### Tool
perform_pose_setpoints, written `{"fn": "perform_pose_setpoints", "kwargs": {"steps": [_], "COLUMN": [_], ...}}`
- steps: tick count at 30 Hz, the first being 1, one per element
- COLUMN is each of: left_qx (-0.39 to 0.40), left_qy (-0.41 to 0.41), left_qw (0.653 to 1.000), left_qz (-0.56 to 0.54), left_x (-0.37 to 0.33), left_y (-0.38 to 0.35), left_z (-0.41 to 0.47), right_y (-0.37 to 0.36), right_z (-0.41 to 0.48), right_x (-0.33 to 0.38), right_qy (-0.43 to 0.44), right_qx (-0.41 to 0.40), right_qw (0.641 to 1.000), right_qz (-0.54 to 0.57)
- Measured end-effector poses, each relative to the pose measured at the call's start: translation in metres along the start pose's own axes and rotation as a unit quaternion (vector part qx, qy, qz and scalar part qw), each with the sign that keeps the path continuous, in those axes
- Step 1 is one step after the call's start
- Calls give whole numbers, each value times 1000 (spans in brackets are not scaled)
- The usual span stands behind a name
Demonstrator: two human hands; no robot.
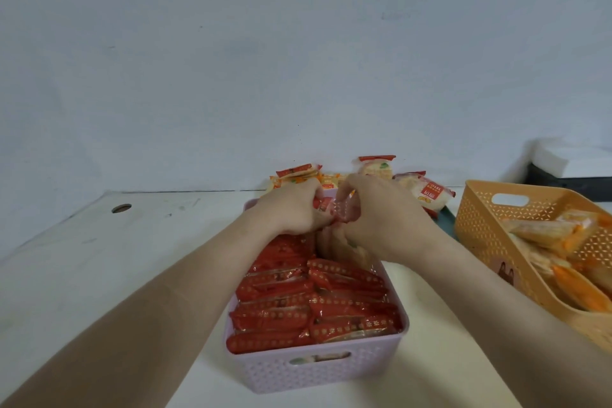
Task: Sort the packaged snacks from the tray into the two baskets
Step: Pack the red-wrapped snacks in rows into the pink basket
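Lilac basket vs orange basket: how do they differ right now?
The lilac basket sits centred in front of the person, square to the view; the orange basket sits off to the right, angled. The lilac basket is packed with rows of red-wrapped snacks; the orange basket holds loosely lying orange-edged packs. Both hands work over the lilac basket, none over the orange one. Both are perforated plastic with cut-out handles.

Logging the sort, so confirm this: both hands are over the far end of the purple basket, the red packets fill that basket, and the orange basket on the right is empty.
One thing is wrong: the orange basket is not empty. The head view shows orange-and-white packets lying in it. The rest stands: left hand and right hand are over the far end of the purple basket, which the red packets fill.
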State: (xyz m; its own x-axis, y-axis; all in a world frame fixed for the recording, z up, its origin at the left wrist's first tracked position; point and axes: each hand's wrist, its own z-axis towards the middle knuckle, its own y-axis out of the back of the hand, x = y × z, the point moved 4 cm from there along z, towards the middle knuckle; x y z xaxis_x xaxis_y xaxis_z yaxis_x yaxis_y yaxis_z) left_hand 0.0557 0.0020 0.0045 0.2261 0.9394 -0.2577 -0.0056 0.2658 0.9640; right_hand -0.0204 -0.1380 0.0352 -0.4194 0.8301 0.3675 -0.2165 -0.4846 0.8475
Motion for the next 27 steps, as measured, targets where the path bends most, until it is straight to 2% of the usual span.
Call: {"fn": "perform_pose_setpoints", "kwargs": {"steps": [3,9,12,15,18,20,23,25,27], "left_qx": [8,18,16,-8,-56,-57,17,87,127], "left_qy": [-9,3,4,2,-8,-20,-57,-89,-130], "left_qw": [1000,1000,1000,998,990,986,985,975,972], "left_qz": [-16,5,-13,-62,-129,-158,-164,-182,-146], "left_x": [5,-5,-11,-17,-20,-21,-24,-28,-31], "left_y": [-2,3,2,4,17,25,25,20,14], "left_z": [2,-8,-10,-13,-20,-28,-41,-48,-49], "right_y": [11,-2,-22,-32,-35,-35,-30,-23,-21], "right_z": [-5,-20,-28,-35,-37,-36,-37,-38,-38], "right_x": [11,19,12,8,3,2,5,2,-2], "right_qy": [26,90,87,98,86,102,116,90,60], "right_qx": [39,162,176,121,103,71,-32,-112,-150], "right_qw": [999,982,978,986,990,991,991,989,986], "right_qz": [14,-41,-69,-60,-43,-49,-54,-36,-27]}}
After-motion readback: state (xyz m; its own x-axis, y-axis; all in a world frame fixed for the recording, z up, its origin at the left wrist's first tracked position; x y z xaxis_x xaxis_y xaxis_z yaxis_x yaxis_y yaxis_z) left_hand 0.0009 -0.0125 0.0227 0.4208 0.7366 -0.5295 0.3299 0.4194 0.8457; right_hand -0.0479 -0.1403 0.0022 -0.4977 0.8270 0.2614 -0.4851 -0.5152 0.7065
